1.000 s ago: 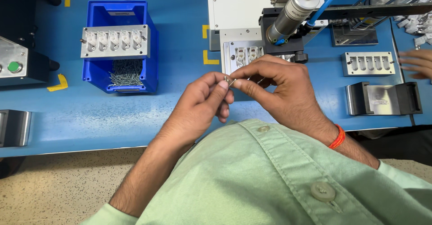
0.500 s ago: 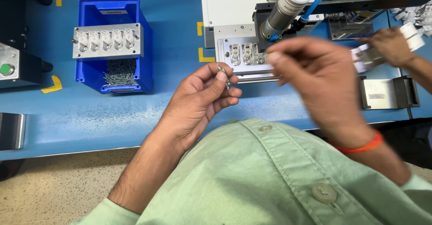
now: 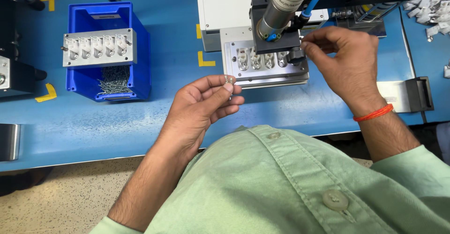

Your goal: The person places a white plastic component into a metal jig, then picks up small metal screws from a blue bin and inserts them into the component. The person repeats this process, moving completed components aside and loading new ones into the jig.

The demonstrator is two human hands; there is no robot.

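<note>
The left hand is closed in a pinch, thumb and forefinger gripping a few small metal springs at the fingertips, held above the blue table. Just beyond those fingertips sits a grey metal fixture plate with 4 visible pockets holding small white parts. The right hand reaches to the plate's far right corner, fingers curled and pinched together beside a black block under a silver cylinder; whether it holds anything I cannot tell. Well to the left of the left hand stands a blue plastic bin with loose springs and a second grey plate on top.
</note>
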